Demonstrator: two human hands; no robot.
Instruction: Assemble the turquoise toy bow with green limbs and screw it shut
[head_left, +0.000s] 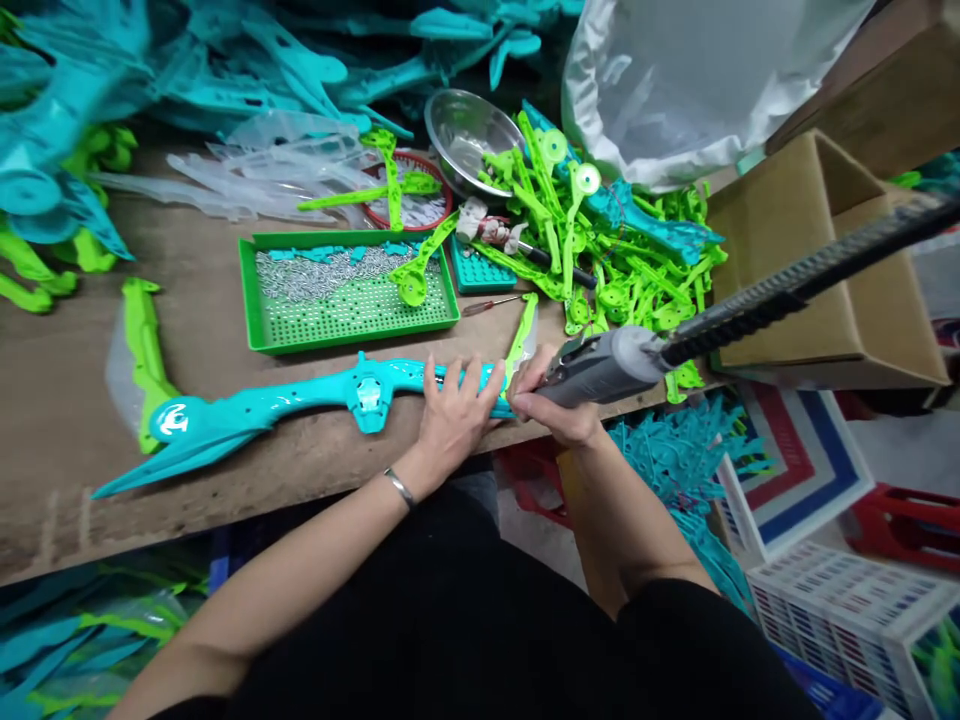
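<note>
A turquoise plastic toy bow (300, 398) lies along the front of the workbench, with a lime-green limb (147, 350) standing at its left end and another green limb (523, 335) near its right end. My left hand (454, 405) rests over the bow's right part, fingers over its far edge, holding it down. In my right hand (559, 405) is a grey power screwdriver (611, 368), gripped around its body and tilted over the bow's right end. My fingers hide its tip, so contact with a screw cannot be seen.
Behind the bow stands a green tray (352, 340) of small screws. A hand screwdriver (491, 305), a steel bowl (469, 130) and piled green parts (637, 270) lie beyond. The cardboard box (787, 270) is at right; turquoise parts (247, 60) fill the back.
</note>
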